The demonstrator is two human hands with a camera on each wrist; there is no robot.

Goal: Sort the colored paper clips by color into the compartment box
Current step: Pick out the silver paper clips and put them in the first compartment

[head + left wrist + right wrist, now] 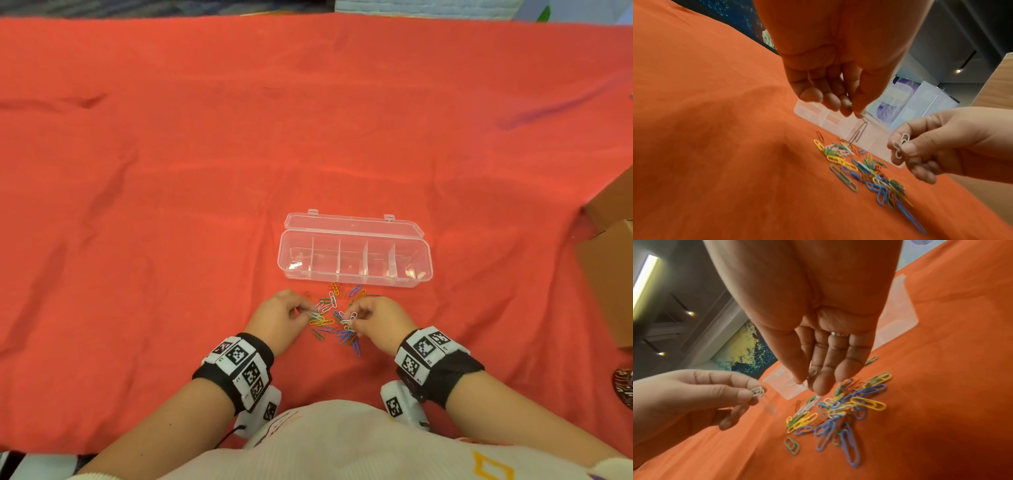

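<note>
my left hand (281, 313) pinches a few white clips (864, 121) above the pile (337, 317) lying just before the open box (354, 255), my right hand (378, 320) pinches more white ones (900, 147), and since they dangle hooked together, one could slip off or drag a stray colour along.

Worktop covering: red cloth (171, 171), matt, woven, lightly creased. Compartment box (354, 255): clear, glossy, smooth plastic, lid and dividers alike. Paper clips (337, 317): thin wire with smooth coloured coating in blue, yellow, green, orange and white. Cardboard boxes (613, 246) at the right edge: brown, matt. Wrist bands (239, 370): black fabric bearing white printed marker panels.
</note>
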